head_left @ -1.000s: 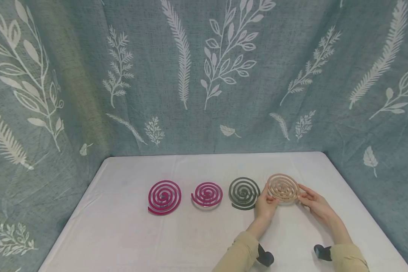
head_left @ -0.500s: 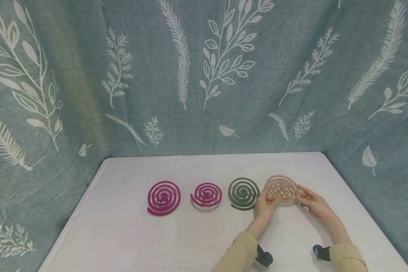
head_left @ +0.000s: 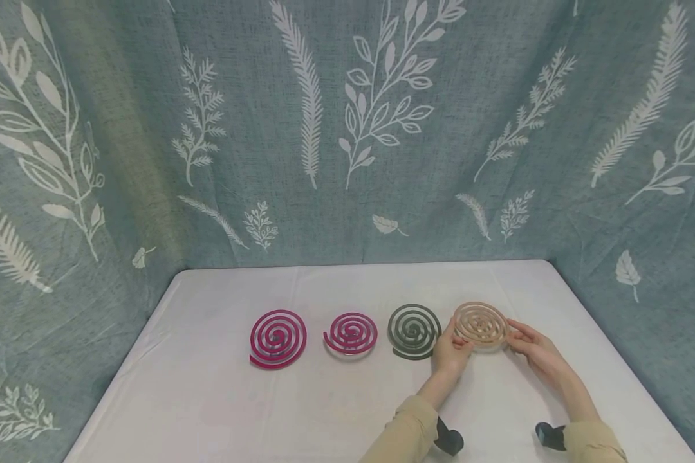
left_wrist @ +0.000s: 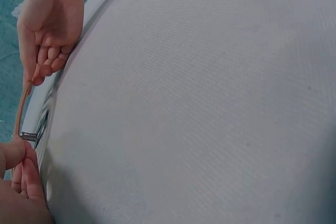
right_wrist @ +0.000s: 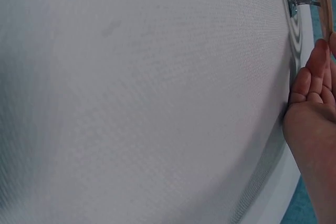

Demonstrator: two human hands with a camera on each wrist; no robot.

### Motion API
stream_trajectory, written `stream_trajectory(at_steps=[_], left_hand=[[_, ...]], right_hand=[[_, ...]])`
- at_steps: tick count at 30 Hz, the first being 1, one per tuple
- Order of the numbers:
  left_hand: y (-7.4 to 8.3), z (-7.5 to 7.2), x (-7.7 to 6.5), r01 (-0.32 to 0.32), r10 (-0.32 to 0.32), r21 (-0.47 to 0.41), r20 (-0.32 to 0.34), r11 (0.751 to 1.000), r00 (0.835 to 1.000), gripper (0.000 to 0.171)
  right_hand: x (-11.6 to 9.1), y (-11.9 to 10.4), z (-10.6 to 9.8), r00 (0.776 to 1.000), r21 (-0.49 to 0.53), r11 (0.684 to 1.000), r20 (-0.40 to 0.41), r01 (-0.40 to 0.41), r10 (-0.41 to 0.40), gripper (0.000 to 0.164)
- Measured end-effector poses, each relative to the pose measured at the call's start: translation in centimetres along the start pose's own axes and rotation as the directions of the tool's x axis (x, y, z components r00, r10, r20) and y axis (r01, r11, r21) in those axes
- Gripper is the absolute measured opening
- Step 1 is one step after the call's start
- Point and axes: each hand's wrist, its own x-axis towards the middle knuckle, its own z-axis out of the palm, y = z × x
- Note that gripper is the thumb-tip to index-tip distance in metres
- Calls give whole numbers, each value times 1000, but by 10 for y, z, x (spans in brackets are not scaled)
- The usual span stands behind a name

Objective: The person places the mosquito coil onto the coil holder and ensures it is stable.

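A tan mosquito coil (head_left: 481,324) is at the right end of a row of spiral coils in the head view. My left hand (head_left: 452,355) pinches its left edge between thumb and fingers. At the opposite edge my right hand (head_left: 536,349) grips it with the fingertips. Both wrist views show the coil edge-on, with a small metal stand (left_wrist: 28,136) beneath it, close over the white tabletop. Just left of my left hand is a dark green coil (head_left: 414,332), partly overlapped by my fingers.
Farther left on the white table (head_left: 324,411) are two magenta coils, a smaller one (head_left: 351,333) and a larger one (head_left: 277,339). A blue-green leaf-patterned curtain (head_left: 336,212) stands behind the table and along both sides.
The tan coil's far edge has dipped slightly and my right hand has come down a little with it. The other coils stay in place; the head view has shifted slightly.
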Motion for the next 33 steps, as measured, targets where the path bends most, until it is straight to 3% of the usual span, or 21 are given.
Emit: stream_trajectory(at_steps=[12, 33], left_hand=[[1, -2, -1, -1, 1, 14, 15, 1000, 1000, 59], [-4, -2, 1, -12, 9, 59, 43, 998, 999, 63]], right_hand=[[-1, 3, 0, 999, 22, 999, -20, 47, -47, 66], [-1, 0, 4, 998, 50, 998, -62, 26, -23, 62]])
